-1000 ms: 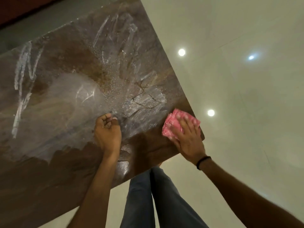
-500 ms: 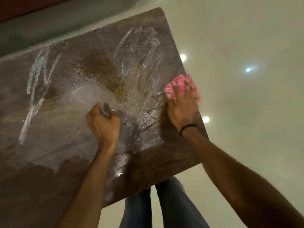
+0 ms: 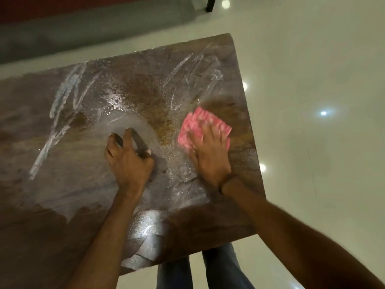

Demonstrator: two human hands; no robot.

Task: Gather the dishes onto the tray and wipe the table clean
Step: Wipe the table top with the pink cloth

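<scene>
From my feed the brown stone-look tabletop point(image 3: 62, 195) is wet all over, with soapy white streaks point(image 3: 62, 105) and beaded water, sitting on a glossy pale tile floor point(image 3: 312, 59) that mirrors ceiling lights. The pink cloth point(image 3: 200, 124) looks folded and blurry, lying flat near the right edge. My right hand point(image 3: 210, 155) is spread open, pressing down on it. My left hand point(image 3: 129, 161) rests loosely curled on the wet surface, holding nothing.

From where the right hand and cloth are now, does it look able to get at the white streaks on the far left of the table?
Probably not directly. The left hand is planted on the table between the right hand, flat on the pink cloth, and the white streaks, so it would have to lift or move first.
</scene>
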